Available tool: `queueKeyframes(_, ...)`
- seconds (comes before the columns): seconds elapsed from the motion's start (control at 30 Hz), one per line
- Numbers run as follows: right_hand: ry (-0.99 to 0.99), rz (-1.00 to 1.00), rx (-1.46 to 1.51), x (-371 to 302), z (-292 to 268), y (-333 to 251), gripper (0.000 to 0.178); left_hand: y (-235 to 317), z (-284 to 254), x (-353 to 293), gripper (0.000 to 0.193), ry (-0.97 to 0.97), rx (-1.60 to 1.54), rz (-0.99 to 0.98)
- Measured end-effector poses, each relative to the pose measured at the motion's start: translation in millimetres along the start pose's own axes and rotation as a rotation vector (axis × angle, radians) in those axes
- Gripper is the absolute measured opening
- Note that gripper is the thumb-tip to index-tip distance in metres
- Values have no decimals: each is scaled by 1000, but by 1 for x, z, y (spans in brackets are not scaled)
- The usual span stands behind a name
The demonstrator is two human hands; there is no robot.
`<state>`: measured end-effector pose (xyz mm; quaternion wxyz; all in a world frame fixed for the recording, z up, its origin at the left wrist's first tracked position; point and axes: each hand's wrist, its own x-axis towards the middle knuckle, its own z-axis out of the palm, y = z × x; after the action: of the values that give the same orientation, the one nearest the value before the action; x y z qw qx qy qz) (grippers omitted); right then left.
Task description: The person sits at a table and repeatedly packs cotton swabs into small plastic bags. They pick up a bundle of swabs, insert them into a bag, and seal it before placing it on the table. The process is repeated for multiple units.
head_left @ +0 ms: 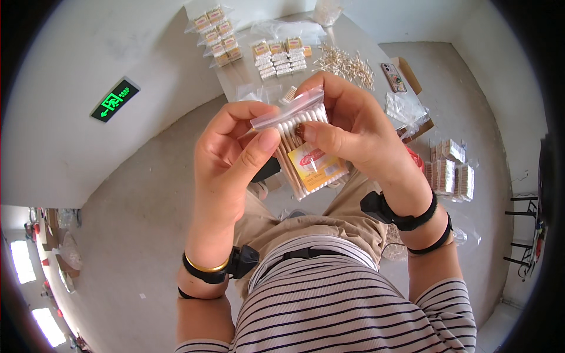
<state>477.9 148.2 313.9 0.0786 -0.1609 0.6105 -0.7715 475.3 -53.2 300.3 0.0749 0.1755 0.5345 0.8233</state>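
Between my two hands, held up over my lap, is a clear zip bag of cotton swabs (292,170). White tips line its upper end, and a yellow label with a red oval shows on its lower front. My left hand (238,150) pinches the bag's upper left corner between thumb and fingers. On the other side, my right hand (347,126) grips the upper right, its thumb pressed on the front near the swab tips. The zip strip (288,109) runs across the top; whether it is sealed I cannot tell.
On the grey table (235,76) ahead lie stacked swab bundles (279,57), a heap of loose swabs (347,66) and a phone (394,77). Packed bags (218,36) stand at the far left corner. More swab packs (450,173) are piled to the right, below table height.
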Motion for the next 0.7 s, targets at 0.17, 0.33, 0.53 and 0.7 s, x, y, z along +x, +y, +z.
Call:
queueKeyframes(0.17,70,-156,-105,-3,5,11,29,-16,4,-6,66,29,170,162)
queueKeyframes(0.33,-12,-277,-98,-8,1,14,31,-16,7,-13,65,93,298,213)
queueKeyframes(0.53,-30,-262,-135,-18,-6,13,33,-15,10,-23,62,120,351,288)
queueKeyframes(0.7,52,-286,-362,-27,5,2,35,-9,11,-22,46,67,452,268)
